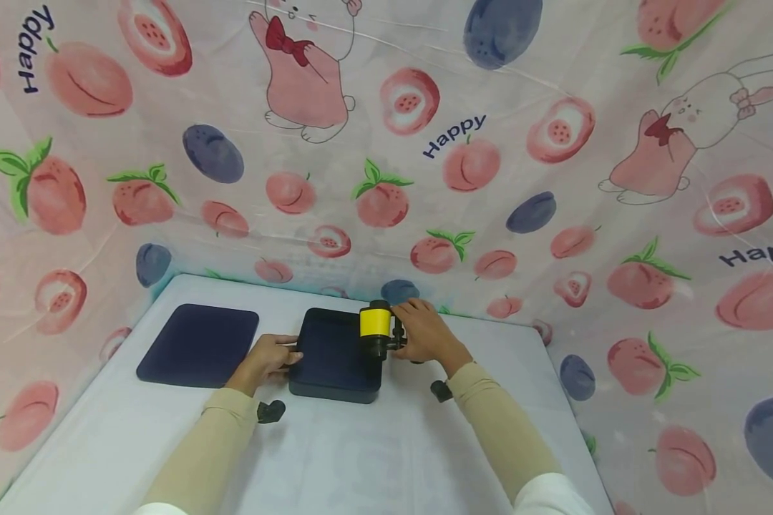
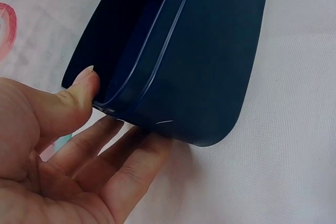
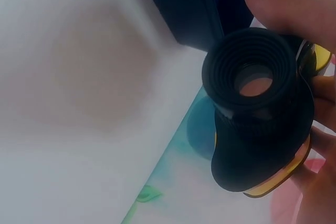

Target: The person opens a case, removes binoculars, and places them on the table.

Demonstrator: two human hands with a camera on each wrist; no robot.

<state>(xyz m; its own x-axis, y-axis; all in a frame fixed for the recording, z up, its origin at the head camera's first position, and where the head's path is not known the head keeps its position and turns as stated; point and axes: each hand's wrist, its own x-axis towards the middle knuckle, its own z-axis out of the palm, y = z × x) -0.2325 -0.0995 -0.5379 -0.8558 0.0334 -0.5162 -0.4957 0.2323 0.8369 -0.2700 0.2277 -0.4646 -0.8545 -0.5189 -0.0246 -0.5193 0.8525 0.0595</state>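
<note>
A dark navy box [image 1: 335,391] with an open top and rounded corners sits on the white table. My left hand [image 1: 273,355] grips its left side; in the left wrist view the thumb [image 2: 86,85] hooks over the rim, the fingers against the outer wall [image 2: 210,61]. Over the box's right side, my right hand [image 1: 423,330] holds small yellow and black binoculars [image 1: 375,323]. The right wrist view shows a black eyepiece [image 3: 254,69] close up, with fingers around the far side of the body. How much of the binoculars touches the box cannot be told.
A flat dark navy lid-like panel [image 1: 200,347] lies on the table left of the box. Behind and beside the white table [image 1: 335,465] hangs a fruit-and-rabbit printed cloth [image 1: 335,157]. Small black pieces [image 1: 271,411] sit by both wrists.
</note>
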